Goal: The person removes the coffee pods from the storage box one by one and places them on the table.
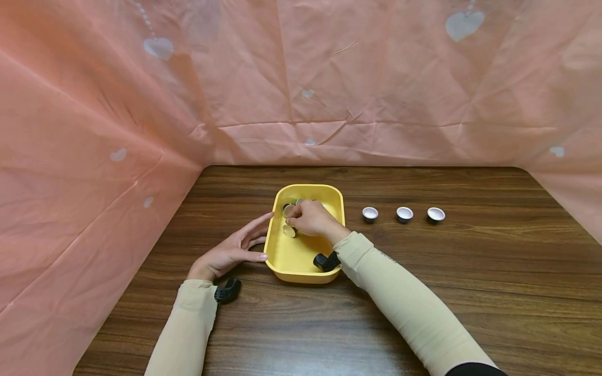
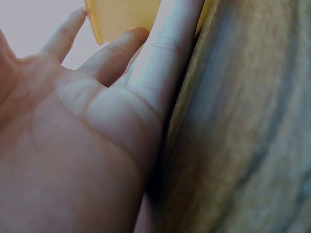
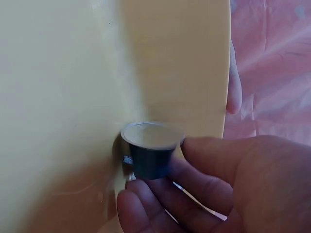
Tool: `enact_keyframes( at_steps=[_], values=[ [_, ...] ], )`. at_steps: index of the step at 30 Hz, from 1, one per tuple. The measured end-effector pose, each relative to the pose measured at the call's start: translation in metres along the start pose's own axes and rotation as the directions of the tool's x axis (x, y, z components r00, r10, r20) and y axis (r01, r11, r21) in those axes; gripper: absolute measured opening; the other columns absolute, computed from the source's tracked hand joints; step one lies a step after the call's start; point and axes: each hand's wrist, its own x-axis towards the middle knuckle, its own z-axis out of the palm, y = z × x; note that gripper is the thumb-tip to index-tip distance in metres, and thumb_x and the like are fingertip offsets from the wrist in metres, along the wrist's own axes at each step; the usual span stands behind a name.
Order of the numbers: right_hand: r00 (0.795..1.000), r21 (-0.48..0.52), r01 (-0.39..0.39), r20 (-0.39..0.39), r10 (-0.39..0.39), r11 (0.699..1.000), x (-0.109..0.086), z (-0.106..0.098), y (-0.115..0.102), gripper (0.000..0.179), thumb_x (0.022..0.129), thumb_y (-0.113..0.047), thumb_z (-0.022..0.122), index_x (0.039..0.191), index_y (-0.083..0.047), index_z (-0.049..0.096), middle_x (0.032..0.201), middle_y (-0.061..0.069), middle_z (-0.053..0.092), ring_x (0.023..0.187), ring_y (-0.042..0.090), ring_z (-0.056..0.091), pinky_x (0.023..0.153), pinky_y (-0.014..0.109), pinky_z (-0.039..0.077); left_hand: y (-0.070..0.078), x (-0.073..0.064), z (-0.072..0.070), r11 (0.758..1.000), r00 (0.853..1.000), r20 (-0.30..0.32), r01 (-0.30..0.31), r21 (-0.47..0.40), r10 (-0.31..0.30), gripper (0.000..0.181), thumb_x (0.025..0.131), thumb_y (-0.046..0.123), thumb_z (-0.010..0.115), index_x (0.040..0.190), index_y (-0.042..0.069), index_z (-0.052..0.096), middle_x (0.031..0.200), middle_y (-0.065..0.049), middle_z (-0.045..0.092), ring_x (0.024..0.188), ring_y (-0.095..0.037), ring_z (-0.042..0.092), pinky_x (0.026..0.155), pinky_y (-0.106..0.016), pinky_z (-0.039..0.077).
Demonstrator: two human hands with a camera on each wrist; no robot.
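Observation:
My right hand reaches down into a yellow bin. Its thumb and fingers pinch a dark coffee capsule with a pale foil lid, seen close up in the right wrist view. Other capsules lie near the bin's far left side, one with its pale lid showing by the fingertips; the hand partly covers this group. Outside the bin, my left hand rests on the tabletop, fingers spread. Fingertips and thumb meet the bin's left wall, also visible in the left wrist view.
Right of the bin, three capsules stand in a row, lids up: a left one, a middle one and a right one. The dark wooden table backs onto a pink curtain with hearts, which also borders the left side.

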Motion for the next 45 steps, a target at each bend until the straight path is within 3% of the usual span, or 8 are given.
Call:
enact_keyframes(
  at_steps=[3, 7, 14, 19, 24, 37, 45],
  values=[
    [1.000, 0.000, -0.016, -0.013, 0.016, 1.000, -0.0001, 0.0004, 0.0005, 0.023, 0.103, -0.025, 0.067, 0.114, -0.014, 0.085, 0.118, 0.006, 0.075, 0.102, 0.021, 0.064, 0.088, 0.030, 0.051, -0.0005, -0.0001, 0.0000, 1.000, 1.000, -0.002, 0.001, -0.001, -0.001, 0.106, 0.095, 0.001, 0.078, 0.175, 0.022, 0.012, 0.179, -0.016, 0.020, 0.165, -0.044, 0.020, 0.109, -0.024, 0.051],
    [1.000, 0.021, -0.017, -0.012, 0.018, 1.000, 0.0001, 0.0012, 0.0007, 0.023, 0.104, -0.025, 0.066, 0.113, -0.013, 0.084, 0.118, 0.007, 0.078, 0.100, 0.021, 0.064, 0.084, 0.029, 0.050, -0.0008, 0.0000, -0.0002, 1.000, 1.000, -0.001, 0.001, 0.005, -0.001, 0.106, 0.095, 0.002, 0.078, 0.175, 0.022, 0.012, 0.179, -0.016, 0.020, 0.165, -0.043, 0.020, 0.110, -0.024, 0.050],
    [1.000, 0.077, 0.004, 0.010, -0.005, 0.997, -0.0007, 0.0015, 0.0004, 0.029, 0.097, -0.034, 0.077, 0.117, -0.014, 0.084, 0.128, 0.004, 0.079, 0.119, 0.022, 0.071, 0.102, 0.037, 0.055, -0.0013, 0.0001, -0.0006, 1.000, 1.000, 0.005, 0.000, 0.010, 0.000, 0.105, 0.096, 0.002, 0.077, 0.175, 0.022, 0.012, 0.179, -0.015, 0.020, 0.165, -0.043, 0.020, 0.111, -0.024, 0.050],
    [0.999, 0.067, 0.014, 0.037, -0.016, 0.998, -0.0005, 0.0010, 0.0013, 0.040, 0.082, -0.024, 0.089, 0.118, -0.012, 0.081, 0.111, 0.002, 0.079, 0.103, 0.017, 0.070, 0.094, 0.031, 0.055, -0.0016, 0.0003, -0.0006, 1.000, 1.000, -0.001, 0.000, 0.011, 0.000, 0.105, 0.095, 0.002, 0.077, 0.175, 0.022, 0.012, 0.179, -0.016, 0.022, 0.165, -0.042, 0.019, 0.110, -0.024, 0.049],
    [0.999, 0.032, 0.021, 0.046, -0.023, 0.999, 0.0010, 0.0006, 0.0016, 0.044, 0.074, -0.006, 0.086, 0.116, -0.014, 0.081, 0.103, 0.001, 0.078, 0.097, 0.017, 0.067, 0.088, 0.029, 0.053, -0.0011, 0.0004, 0.0000, 1.000, 1.000, -0.004, -0.003, 0.009, 0.003, 0.105, 0.095, 0.000, 0.077, 0.175, 0.020, 0.012, 0.177, -0.017, 0.024, 0.165, -0.043, 0.021, 0.110, -0.023, 0.049],
    [0.996, -0.029, 0.077, 0.044, -0.075, 0.997, 0.0017, 0.0011, 0.0009, 0.050, 0.071, 0.003, 0.081, 0.118, -0.015, 0.081, 0.102, 0.002, 0.078, 0.094, 0.021, 0.065, 0.082, 0.029, 0.051, -0.0017, 0.0006, -0.0010, 1.000, 1.000, -0.005, 0.004, 0.007, -0.004, 0.104, 0.096, -0.001, 0.075, 0.175, 0.022, 0.012, 0.177, -0.017, 0.026, 0.163, -0.045, 0.026, 0.109, -0.025, 0.051],
    [0.993, -0.024, 0.110, 0.056, -0.108, 0.994, 0.0025, 0.0027, 0.0009, 0.041, 0.076, 0.001, 0.085, 0.114, -0.014, 0.082, 0.103, 0.001, 0.080, 0.098, 0.020, 0.065, 0.084, 0.030, 0.053, -0.0033, 0.0002, -0.0026, 1.000, 1.000, -0.004, 0.008, 0.003, -0.008, 0.103, 0.096, 0.002, 0.077, 0.175, 0.024, 0.014, 0.177, -0.019, 0.026, 0.161, -0.046, 0.029, 0.107, -0.028, 0.054]
  ],
)
